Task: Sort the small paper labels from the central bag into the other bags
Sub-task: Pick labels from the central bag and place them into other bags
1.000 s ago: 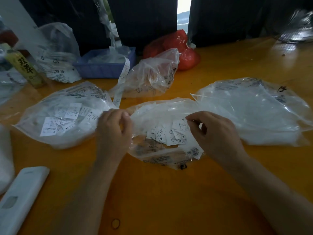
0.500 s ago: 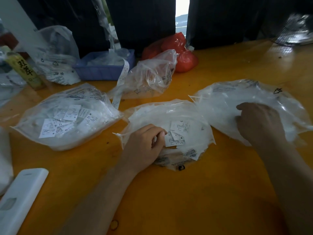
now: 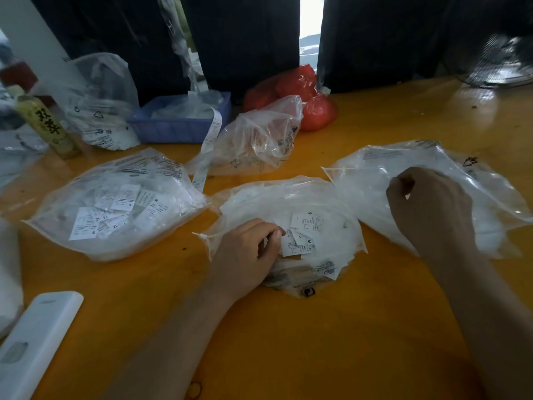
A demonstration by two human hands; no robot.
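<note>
The central clear bag (image 3: 291, 197) lies open on the orange table, with a small heap of white paper labels (image 3: 304, 232) inside. My left hand (image 3: 248, 252) reaches into its left side, thumb and fingers pinched on the edge of a label. My right hand (image 3: 429, 209) hovers over the right clear bag (image 3: 369, 174), knuckles up and fingers curled shut. A pale sliver shows in the gap by its thumb, and I cannot tell whether that is a label or the bag. The left clear bag (image 3: 161, 174) holds several size-marked labels (image 3: 115, 209).
Behind the central bag stand a crumpled clear bag (image 3: 259, 140), a red bag (image 3: 305, 93) and a blue tray (image 3: 178, 127) with a paper strip (image 3: 207, 148) hanging out. A yellow bottle (image 3: 43, 125) stands far left. A white device (image 3: 37, 342) lies near left, and a fan (image 3: 496, 62) far right.
My right hand left the central bag and moved right over the right bag. My left hand moved down into the central bag onto the labels. Both have stayed there for the last half second.
</note>
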